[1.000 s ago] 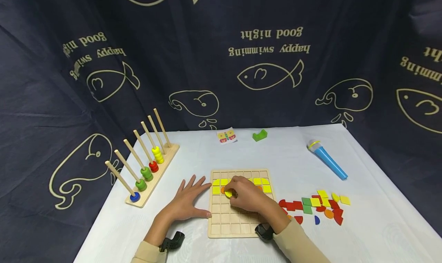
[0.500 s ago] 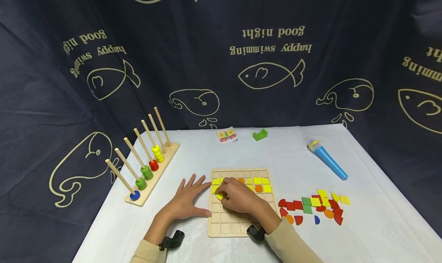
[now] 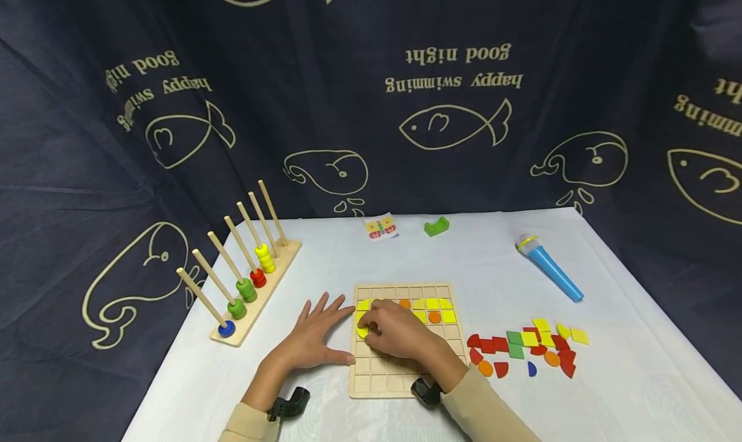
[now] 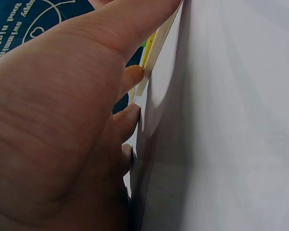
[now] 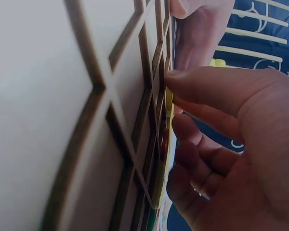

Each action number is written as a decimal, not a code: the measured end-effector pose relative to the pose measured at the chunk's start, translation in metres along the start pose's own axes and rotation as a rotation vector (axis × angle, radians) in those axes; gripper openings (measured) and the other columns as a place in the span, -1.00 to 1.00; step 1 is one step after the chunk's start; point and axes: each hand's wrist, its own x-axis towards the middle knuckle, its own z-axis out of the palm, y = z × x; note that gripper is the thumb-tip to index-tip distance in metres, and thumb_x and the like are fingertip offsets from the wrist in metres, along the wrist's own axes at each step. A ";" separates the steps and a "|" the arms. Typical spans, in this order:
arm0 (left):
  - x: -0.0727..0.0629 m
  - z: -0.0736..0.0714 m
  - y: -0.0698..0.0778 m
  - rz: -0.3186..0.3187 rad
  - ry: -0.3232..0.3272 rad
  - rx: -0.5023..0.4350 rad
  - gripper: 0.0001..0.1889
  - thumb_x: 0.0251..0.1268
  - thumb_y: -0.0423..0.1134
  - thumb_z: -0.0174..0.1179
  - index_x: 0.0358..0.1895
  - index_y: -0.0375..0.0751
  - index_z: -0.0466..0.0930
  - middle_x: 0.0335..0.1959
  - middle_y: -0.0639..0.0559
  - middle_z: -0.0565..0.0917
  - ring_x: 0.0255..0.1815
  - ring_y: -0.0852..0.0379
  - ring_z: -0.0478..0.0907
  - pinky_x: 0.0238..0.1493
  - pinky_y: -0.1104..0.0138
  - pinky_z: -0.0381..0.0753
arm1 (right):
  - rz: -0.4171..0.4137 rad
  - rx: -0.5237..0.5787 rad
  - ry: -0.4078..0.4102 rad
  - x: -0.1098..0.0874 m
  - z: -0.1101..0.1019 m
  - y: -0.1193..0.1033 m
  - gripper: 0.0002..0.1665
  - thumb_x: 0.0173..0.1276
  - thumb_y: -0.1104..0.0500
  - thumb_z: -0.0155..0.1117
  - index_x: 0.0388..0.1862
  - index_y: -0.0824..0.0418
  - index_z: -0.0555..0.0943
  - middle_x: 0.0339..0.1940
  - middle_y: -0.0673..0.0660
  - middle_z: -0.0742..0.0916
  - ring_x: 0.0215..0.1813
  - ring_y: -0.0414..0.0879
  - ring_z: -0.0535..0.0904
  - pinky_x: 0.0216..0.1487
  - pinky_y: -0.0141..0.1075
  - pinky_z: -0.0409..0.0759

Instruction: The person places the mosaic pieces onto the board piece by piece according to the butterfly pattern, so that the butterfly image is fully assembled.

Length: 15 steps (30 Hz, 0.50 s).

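Observation:
A square wooden grid board (image 3: 395,383) lies on the table, with yellow tiles (image 3: 449,317) and orange round tiles (image 3: 435,317) in its upper rows. My right hand (image 3: 400,329) pinches a yellow quarter-round tile (image 3: 362,333) between thumb and forefinger at the left end of the third row. In the right wrist view the thumb and fingertips of this right hand (image 5: 216,120) are against the board, and the tile is mostly hidden. My left hand (image 3: 310,339) lies spread on the table, its thumb and forefinger touching the board's left edge.
Loose red, green, yellow, orange and blue tiles (image 3: 516,350) lie right of the board. A wooden peg stand with coloured rings (image 3: 263,300) is at the left. Behind are a butterfly pattern card (image 3: 380,227), a green block (image 3: 437,227) and, rightward, a blue toy microphone (image 3: 551,268).
My right hand has moved left across the board with the yellow quarter-round tile, to the third row's left end. An orange round tile in the top row has come into sight. The left hand stays put.

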 end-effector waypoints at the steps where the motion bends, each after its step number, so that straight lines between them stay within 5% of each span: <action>1: 0.000 0.000 0.000 -0.001 -0.001 0.000 0.06 -0.18 0.51 0.25 0.47 0.15 0.21 0.51 -0.02 0.09 0.52 -0.19 -0.20 0.39 -0.18 -0.32 | 0.010 0.001 0.003 0.000 0.000 0.000 -0.74 0.19 0.16 0.33 -0.11 0.04 0.73 -0.38 -0.14 0.55 -0.39 -0.29 0.38 -0.38 -0.44 0.43; 9: 0.002 0.000 -0.001 0.001 0.000 -0.011 0.05 -0.18 0.51 0.24 0.47 0.14 0.22 0.51 -0.02 0.10 0.52 -0.19 -0.21 0.38 -0.18 -0.32 | 0.054 0.017 0.000 -0.004 -0.007 0.004 -0.68 0.13 0.15 0.37 -0.09 0.09 0.66 -0.45 -0.11 0.50 -0.41 -0.23 0.38 -0.35 -0.37 0.41; 15: 0.002 0.001 -0.001 -0.019 -0.013 -0.009 0.06 -0.19 0.52 0.24 0.47 0.16 0.20 0.52 0.01 0.08 0.53 -0.15 -0.23 0.39 -0.15 -0.35 | -0.005 0.015 -0.026 -0.006 -0.009 0.008 -0.66 0.22 0.14 0.31 0.00 0.00 0.69 -0.43 -0.13 0.52 -0.44 -0.27 0.36 -0.39 -0.41 0.39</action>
